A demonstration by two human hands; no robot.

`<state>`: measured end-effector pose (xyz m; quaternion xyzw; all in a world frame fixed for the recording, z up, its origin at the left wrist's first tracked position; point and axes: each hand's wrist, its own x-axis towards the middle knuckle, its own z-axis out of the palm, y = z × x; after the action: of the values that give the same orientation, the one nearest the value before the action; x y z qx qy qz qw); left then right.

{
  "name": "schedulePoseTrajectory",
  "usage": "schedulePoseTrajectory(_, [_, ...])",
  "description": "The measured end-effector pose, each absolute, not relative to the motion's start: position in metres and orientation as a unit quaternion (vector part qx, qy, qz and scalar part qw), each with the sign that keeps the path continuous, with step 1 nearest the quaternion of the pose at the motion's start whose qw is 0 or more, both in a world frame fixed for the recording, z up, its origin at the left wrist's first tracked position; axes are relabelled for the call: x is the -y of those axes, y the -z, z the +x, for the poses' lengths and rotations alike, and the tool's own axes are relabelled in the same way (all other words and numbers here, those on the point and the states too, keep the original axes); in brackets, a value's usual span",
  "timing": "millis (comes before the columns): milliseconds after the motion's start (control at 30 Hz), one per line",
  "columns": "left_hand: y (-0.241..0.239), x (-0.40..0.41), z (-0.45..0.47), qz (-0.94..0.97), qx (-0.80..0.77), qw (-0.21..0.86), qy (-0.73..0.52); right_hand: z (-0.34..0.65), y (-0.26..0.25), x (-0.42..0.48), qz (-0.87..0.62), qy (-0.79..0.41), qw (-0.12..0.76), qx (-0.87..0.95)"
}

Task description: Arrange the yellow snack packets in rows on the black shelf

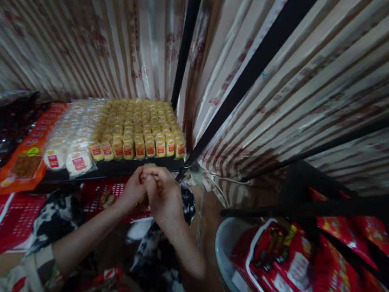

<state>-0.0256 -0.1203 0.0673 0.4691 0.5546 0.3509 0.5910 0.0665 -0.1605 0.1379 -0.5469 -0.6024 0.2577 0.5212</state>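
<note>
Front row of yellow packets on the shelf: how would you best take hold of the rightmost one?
Probably pinch the rightmost yellow packet by its red-labelled front end, coming from the open front edge of the shelf. A neighbour presses its left and rows pack behind, while the labelled end faces outward.

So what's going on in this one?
A person's left hand and right hand are pressed together, fingers curled, just in front of a black shelf. The shelf holds rows of yellow snack packs and white snack packs. Lower right lie red bags. Anything between the hands is hidden.
</note>
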Motion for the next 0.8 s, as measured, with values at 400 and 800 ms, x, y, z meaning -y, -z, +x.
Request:
schedulePoseTrajectory(400, [-0.042, 0.049, 0.021, 0.647, -0.572, 0.347, -0.365, 0.088, -0.036, 0.132, -0.638, -0.167, 0.508, 0.554])
schedulePoseTrajectory(800, [-0.032, 0.036, 0.037, 0.696, -0.573, 0.295, -0.317, 0.102, 0.003, 0.107, -0.662, -0.132, 0.491, 0.551])
